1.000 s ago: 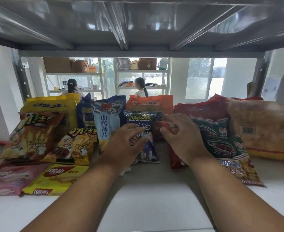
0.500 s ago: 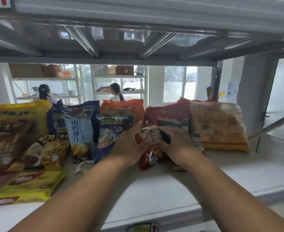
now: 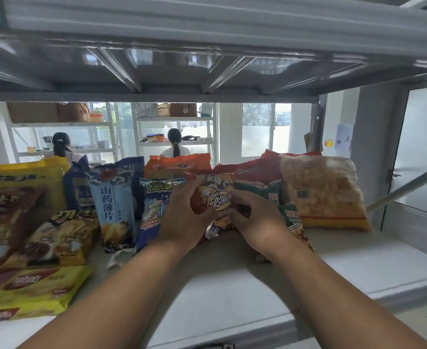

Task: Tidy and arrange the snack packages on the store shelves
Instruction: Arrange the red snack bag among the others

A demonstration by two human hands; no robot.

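Gripping a red snack bag (image 3: 213,197), left hand (image 3: 184,217) curled, right hand (image 3: 257,220) seemingly pinching (fingertips hidden)

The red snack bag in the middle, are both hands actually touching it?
Touching. The head view shows the left hand and right hand gripping the red snack bag from either side.

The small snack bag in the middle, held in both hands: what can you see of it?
The small snack bag is a glossy, crinkled plastic packet, red-orange and yellow, with round lettering on its front. It stands roughly upright near the middle of the shelf, in front of the red and orange bags. The left hand grips its left side and the right hand holds its lower right. Its bottom edge is hidden behind the hands.
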